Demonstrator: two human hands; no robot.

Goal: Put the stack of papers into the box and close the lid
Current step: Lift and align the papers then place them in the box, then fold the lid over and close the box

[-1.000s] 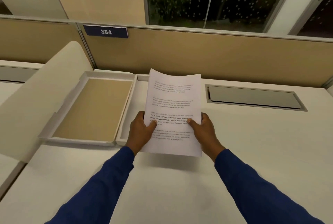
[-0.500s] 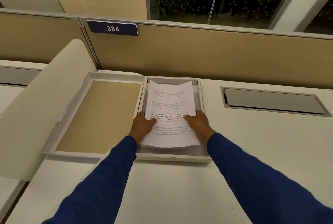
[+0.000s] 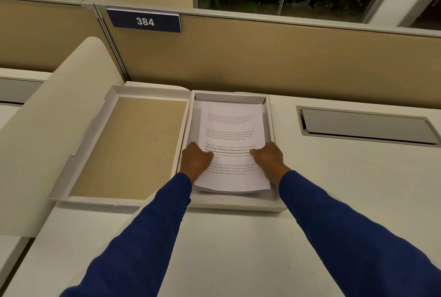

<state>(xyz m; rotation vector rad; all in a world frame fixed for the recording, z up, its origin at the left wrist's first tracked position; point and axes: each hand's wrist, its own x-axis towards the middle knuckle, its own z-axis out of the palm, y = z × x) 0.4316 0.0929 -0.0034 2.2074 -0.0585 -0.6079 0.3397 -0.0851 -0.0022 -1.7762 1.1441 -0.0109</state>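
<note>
Left hand (image 3: 196,161) pinches the left edge of the stack of papers (image 3: 232,146), thumb on top, fingers under the sheets. Your right hand (image 3: 268,160) does the same on the right edge. You've got the stack between both hands, lying in the open box (image 3: 272,120), near end curled slightly above the front wall. Lid (image 3: 128,148) lies flipped open just left, flat on the tabletop (image 3: 238,249).

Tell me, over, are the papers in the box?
Left hand and right hand gripping papers. Papers inside box, near edge raised. Lid open, nothing blocking.
</note>
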